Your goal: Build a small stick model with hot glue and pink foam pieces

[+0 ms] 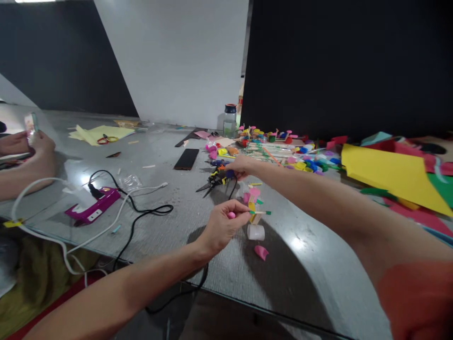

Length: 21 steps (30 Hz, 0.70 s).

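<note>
My left hand (223, 225) pinches a thin wooden stick (261, 212) with green ends between thumb and fingers. A small pink piece (231, 215) shows against its curled fingers. Farther up the table, my right hand (240, 167) closes round a dark blue and orange tool with a black cord, which looks like a glue gun (220, 164); the fingers partly hide it. Black-and-yellow snips (213, 182) lie with open blades beside that hand. Beneath the stick are a white cylinder (255, 232), a pink curved piece (261, 252) and several small pink and yellow pieces.
A phone (186, 159) and a bottle (230, 122) stand beyond my hands. Colourful caps and sticks (272, 150) crowd the back right, near yellow sheets (385, 170). Cables run from a purple power strip (95, 206) at left. Another person's hands (42, 146) hold a phone.
</note>
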### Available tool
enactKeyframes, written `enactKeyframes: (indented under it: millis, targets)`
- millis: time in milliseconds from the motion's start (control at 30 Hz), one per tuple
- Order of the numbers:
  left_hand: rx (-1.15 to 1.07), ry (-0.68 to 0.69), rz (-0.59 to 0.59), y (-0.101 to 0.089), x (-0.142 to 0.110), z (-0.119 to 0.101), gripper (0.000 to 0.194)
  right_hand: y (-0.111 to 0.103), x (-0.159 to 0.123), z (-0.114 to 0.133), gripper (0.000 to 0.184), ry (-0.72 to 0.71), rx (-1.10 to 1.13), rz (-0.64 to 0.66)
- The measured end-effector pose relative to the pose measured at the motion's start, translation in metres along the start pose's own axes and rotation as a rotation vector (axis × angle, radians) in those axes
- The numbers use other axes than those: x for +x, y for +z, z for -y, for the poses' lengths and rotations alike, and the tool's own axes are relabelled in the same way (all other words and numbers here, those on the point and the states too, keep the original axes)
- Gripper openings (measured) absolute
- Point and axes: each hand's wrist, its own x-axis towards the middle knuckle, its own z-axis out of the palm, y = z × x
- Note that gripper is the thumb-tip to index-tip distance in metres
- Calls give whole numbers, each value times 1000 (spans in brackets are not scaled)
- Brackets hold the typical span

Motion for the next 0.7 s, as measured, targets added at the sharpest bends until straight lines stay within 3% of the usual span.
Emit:
enactKeyframes:
  millis: [167, 367, 600, 700]
  targets:
    - [21, 16, -8, 2, 0, -1, 16, -15, -6, 8, 18, 90, 202, -147]
    - [122, 78, -7, 6, 4, -14, 12, -28, -46, 31, 17, -88, 485, -246]
    - [231, 128, -9, 8, 8, -19, 7, -30, -125, 52, 22, -318, 652, -176]
    - [313, 145, 14, 8, 4, -22, 21, -24, -151, 55, 26, -376, 668, -130]
